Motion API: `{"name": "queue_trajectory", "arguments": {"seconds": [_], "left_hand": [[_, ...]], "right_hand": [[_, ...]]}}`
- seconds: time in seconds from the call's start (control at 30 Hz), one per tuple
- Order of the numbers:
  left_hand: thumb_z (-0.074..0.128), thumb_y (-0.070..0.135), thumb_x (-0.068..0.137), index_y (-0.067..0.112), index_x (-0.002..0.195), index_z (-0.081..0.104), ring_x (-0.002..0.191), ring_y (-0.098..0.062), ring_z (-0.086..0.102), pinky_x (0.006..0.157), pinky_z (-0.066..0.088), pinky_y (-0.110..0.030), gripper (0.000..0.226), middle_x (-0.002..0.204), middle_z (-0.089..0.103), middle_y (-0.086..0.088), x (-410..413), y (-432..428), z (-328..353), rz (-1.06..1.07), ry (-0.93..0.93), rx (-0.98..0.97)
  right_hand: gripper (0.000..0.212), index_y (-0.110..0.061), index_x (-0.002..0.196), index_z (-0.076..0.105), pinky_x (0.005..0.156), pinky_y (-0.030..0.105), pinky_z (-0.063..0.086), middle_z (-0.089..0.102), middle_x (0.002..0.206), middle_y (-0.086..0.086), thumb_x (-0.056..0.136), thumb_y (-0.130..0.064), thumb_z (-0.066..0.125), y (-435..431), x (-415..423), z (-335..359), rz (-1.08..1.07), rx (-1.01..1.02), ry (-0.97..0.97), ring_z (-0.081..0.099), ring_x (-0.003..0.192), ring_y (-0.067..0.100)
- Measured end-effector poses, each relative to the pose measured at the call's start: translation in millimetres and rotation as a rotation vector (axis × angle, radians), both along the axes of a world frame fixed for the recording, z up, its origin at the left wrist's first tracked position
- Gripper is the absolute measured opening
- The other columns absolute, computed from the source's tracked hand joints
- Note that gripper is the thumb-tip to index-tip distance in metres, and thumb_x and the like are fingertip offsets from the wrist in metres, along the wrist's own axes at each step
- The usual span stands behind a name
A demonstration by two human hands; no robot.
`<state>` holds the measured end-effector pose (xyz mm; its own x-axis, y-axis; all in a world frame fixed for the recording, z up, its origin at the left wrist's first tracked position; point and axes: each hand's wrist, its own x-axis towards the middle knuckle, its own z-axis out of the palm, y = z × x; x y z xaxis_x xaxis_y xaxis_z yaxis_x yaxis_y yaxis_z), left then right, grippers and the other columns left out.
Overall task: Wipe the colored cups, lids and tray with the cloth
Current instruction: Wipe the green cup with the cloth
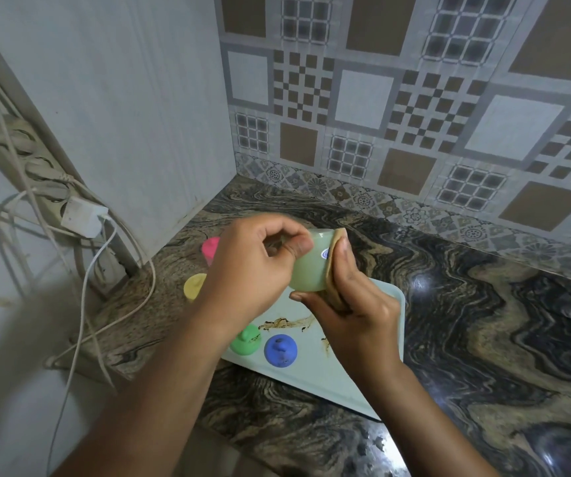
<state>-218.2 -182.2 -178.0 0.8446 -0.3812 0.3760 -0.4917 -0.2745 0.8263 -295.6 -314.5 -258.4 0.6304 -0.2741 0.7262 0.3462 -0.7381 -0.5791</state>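
Observation:
My left hand (256, 266) grips a pale green cup (311, 263) held on its side above the tray. Against the cup's right side my right hand (353, 297) presses a folded tan cloth (334, 270). The light green tray (363, 366) lies on the counter below, smeared with brown stains. A green lid (247, 339) and a blue lid (280, 350) rest near the tray's front left edge. Left of the tray, a pink cup (210, 249) and a yellow cup (194, 286) stand on the counter, partly hidden by my left hand.
The dark marbled counter (483, 339) runs to a tiled back wall (415, 115) and a white side panel (146, 132). At the left a power strip (36, 166) with a white charger (82, 218) and loose cables (84, 321) hangs by the counter edge.

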Motion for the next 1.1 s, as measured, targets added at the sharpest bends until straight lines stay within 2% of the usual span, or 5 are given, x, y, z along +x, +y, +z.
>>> {"name": "queue_trajectory", "arguments": {"seconds": [0.4,0.53,0.87,0.97,1.1], "left_hand": [[0.075,0.021,0.086,0.033,0.079,0.075,0.076,-0.007,0.069,0.071,0.054,-0.022,0.014,0.082,0.076,0.007,22,1,-29,0.126,0.172,-0.118],[0.075,0.021,0.086,0.038,0.073,0.073,0.056,0.001,0.059,0.062,0.053,-0.032,0.021,0.067,0.07,0.018,37,8,-30,0.165,0.19,-0.167],[0.076,0.017,0.084,0.02,0.086,0.078,0.074,-0.002,0.064,0.074,0.055,-0.032,0.004,0.083,0.071,0.012,69,22,-79,0.266,0.032,0.064],[0.076,0.012,0.084,0.013,0.088,0.079,0.069,0.009,0.057,0.072,0.048,-0.02,0.006,0.077,0.066,0.01,75,16,-104,0.24,-0.027,0.181],[0.074,0.011,0.085,0.008,0.088,0.079,0.073,-0.015,0.066,0.075,0.051,-0.026,0.007,0.082,0.076,-0.004,89,2,-120,0.204,-0.045,0.296]], "right_hand": [[0.046,0.0,0.133,0.062,0.108,0.045,0.048,0.051,0.147,0.021,0.089,0.002,0.074,-2,-9,-27,0.107,-0.146,0.027,0.049,0.139,0.028],[0.047,-0.004,0.13,0.067,0.106,0.041,0.05,0.053,0.146,0.014,0.085,0.006,0.077,2,-17,-54,0.178,-0.103,0.109,0.054,0.134,0.022],[0.045,-0.003,0.125,0.069,0.101,0.016,0.049,0.056,0.141,0.015,0.082,0.004,0.078,-18,7,-71,0.031,0.012,0.131,0.06,0.123,0.013],[0.041,-0.001,0.126,0.068,0.096,0.028,0.055,0.056,0.141,0.019,0.085,0.002,0.073,-31,35,-74,0.024,-0.029,0.15,0.063,0.12,0.017],[0.042,0.002,0.132,0.063,0.097,0.045,0.057,0.053,0.144,0.025,0.09,-0.001,0.065,-51,86,-85,0.04,-0.124,0.236,0.061,0.125,0.034]]}}
